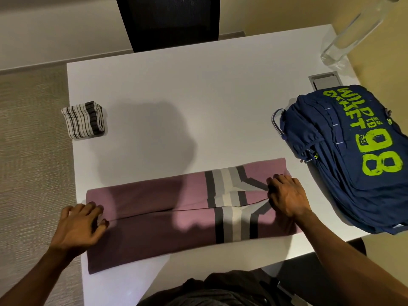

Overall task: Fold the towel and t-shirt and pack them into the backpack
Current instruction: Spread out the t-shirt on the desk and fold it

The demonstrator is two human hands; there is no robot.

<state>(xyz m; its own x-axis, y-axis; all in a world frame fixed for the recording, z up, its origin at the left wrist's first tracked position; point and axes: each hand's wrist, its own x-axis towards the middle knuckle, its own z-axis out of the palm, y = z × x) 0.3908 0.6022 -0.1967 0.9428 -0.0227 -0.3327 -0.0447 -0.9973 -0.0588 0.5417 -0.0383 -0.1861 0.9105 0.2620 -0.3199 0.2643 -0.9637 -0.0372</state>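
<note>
— Two hands, both on the purple t-shirt [154, 235], which lies as a long band at six o'clock on the table [198, 96].
— Yes. Our left hand [77, 226] curls its fingers onto the nine o'clock end, and our right hand [287, 197] pinches the cloth near the three o'clock end, both where the two flaps meet.
— How do we fold it well?
— We lift both ends evenly, keep the flaps from springing apart, and line the edges up before pressing flat.
— And the rest?
— The folded towel [84, 120] waits at ten o'clock. The backpack [353, 162] lies at three o'clock, and we cannot tell whether it is unzipped.
</note>
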